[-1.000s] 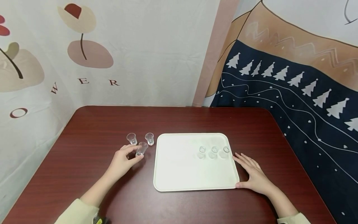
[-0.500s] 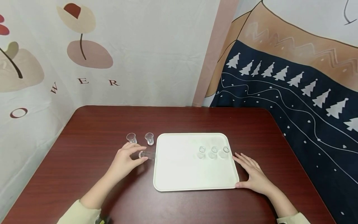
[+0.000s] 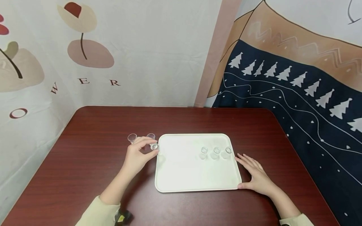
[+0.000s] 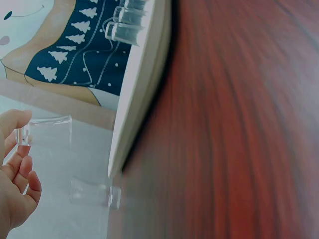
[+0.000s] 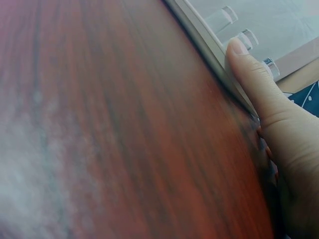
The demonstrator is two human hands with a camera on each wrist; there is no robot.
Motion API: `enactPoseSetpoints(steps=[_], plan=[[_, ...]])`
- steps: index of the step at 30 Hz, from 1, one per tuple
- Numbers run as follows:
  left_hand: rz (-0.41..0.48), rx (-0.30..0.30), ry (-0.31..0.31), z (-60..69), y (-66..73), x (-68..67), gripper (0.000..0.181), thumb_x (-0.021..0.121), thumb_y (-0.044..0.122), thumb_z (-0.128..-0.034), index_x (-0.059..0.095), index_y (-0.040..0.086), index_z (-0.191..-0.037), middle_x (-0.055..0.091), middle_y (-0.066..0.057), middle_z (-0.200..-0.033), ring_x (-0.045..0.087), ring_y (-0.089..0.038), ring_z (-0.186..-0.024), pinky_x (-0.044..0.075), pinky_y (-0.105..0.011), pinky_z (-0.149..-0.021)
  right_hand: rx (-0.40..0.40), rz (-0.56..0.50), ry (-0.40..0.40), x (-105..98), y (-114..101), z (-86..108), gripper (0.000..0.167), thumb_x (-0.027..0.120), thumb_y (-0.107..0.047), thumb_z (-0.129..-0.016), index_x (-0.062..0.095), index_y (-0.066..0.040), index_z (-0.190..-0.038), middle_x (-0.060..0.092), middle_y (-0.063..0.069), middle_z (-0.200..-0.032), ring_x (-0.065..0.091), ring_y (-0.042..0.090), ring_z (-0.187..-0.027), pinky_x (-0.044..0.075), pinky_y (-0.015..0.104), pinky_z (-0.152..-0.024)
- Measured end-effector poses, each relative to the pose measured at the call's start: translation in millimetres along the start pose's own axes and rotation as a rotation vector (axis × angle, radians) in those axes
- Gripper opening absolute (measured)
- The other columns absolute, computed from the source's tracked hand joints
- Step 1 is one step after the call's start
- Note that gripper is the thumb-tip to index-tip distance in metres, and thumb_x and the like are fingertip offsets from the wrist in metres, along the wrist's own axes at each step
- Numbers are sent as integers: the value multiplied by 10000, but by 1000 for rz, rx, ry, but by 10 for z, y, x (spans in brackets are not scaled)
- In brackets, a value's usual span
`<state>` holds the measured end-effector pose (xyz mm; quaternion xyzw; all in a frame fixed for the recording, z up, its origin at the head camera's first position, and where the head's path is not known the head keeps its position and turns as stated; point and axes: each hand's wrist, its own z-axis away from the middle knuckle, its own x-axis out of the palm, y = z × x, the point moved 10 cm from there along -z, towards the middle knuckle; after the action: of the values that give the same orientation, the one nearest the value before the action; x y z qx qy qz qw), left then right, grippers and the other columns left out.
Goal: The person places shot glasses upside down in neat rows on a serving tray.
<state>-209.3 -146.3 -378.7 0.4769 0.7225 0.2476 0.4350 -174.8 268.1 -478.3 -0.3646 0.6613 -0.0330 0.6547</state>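
My left hand point(image 3: 137, 156) pinches a small clear shot glass point(image 3: 154, 146) between thumb and fingers, at the left rim of the white tray point(image 3: 183, 175). In the left wrist view the held shot glass point(image 4: 50, 130) is gripped by its base, its wide mouth away from the fingers. Two more shot glasses, one at the far left point(image 3: 132, 138) and one partly hidden behind my left fingers point(image 3: 151, 136), stand on the table. Three upside-down shot glasses point(image 3: 216, 153) stand in a row on the tray's right side. My right hand point(image 3: 258, 179) touches the tray's right edge, fingers spread.
The dark red wooden table point(image 3: 181, 121) extends around the tray. Behind it hangs a pale printed cloth point(image 3: 152, 62), and a navy cloth with trees point(image 3: 268, 91) hangs to the right. A dark object with a yellow patch point(image 3: 121, 217) is at my left cuff.
My left hand has turned the shot glass from upright through sideways to mouth down. It has moved right and away from me to the tray's left rim. My right hand has stayed put.
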Motion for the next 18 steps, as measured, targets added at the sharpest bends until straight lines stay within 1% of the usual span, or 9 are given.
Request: enactPoseSetpoints(steps=[4, 7, 10, 12, 13, 14, 17, 18], plan=[[62, 10, 7, -40, 66, 131, 306, 827, -49, -675, 744, 50, -953, 670, -4, -954, 521, -170, -849, 423, -219, -656, 4, 0, 1, 4, 4, 1, 1031, 821, -550, -607, 380, -203, -1471, 321, 127, -1508, 199, 379, -1380, 126, 642, -999], [85, 16, -5, -57, 111, 270, 308, 830, -36, -684, 747, 52, -967, 669, -23, -965, 516, -156, -872, 426, -240, -653, 1, 1, 3, 5, 0, 1, 1026, 819, -550, -610, 382, -200, -1470, 323, 129, -1507, 199, 375, -1381, 129, 643, -995], [99, 0, -21, -78, 162, 421, 305, 834, -26, -683, 746, 32, -970, 675, -52, -967, 536, -197, -891, 432, -308, -661, 1, 0, 4, 6, 0, 0, 1025, 820, -546, -610, 383, -201, -1470, 323, 127, -1507, 196, 369, -1383, 129, 641, -997], [115, -11, -42, -99, 286, 498, 295, 827, -39, -685, 740, 3, -964, 674, -86, -959, 547, -240, -909, 438, -363, -674, 5, -1, 5, 3, 1, -2, 1027, 821, -549, -607, 383, -204, -1470, 323, 121, -1509, 195, 367, -1384, 128, 639, -999], [122, -16, -49, -103, 301, 551, 293, 830, -34, -683, 740, -4, -960, 675, -90, -958, 549, -252, -921, 438, -388, -678, 10, -3, 2, 2, 5, -2, 1030, 823, -547, -603, 383, -207, -1470, 321, 115, -1511, 192, 362, -1386, 126, 636, -1003], [123, -14, -58, -106, 315, 603, 289, 831, -28, -683, 741, -4, -957, 676, -83, -957, 552, -253, -928, 440, -404, -683, 14, -6, 0, 1, 7, -4, 1033, 826, -544, -599, 384, -207, -1470, 320, 112, -1512, 190, 361, -1387, 124, 636, -1005], [128, -6, -88, -107, 324, 758, 284, 839, -1, -682, 748, 12, -951, 678, -30, -951, 551, -207, -935, 448, -382, -687, 22, -10, -4, 1, 11, -3, 1037, 829, -543, -594, 384, -210, -1470, 316, 106, -1515, 186, 358, -1389, 122, 633, -1008], [131, -7, -98, -104, 282, 820, 287, 843, 12, -681, 752, 26, -953, 677, -3, -952, 547, -187, -938, 448, -368, -689, 20, -10, -3, 0, 11, -3, 1038, 831, -539, -593, 386, -205, -1469, 317, 109, -1514, 187, 362, -1388, 122, 634, -1006]])
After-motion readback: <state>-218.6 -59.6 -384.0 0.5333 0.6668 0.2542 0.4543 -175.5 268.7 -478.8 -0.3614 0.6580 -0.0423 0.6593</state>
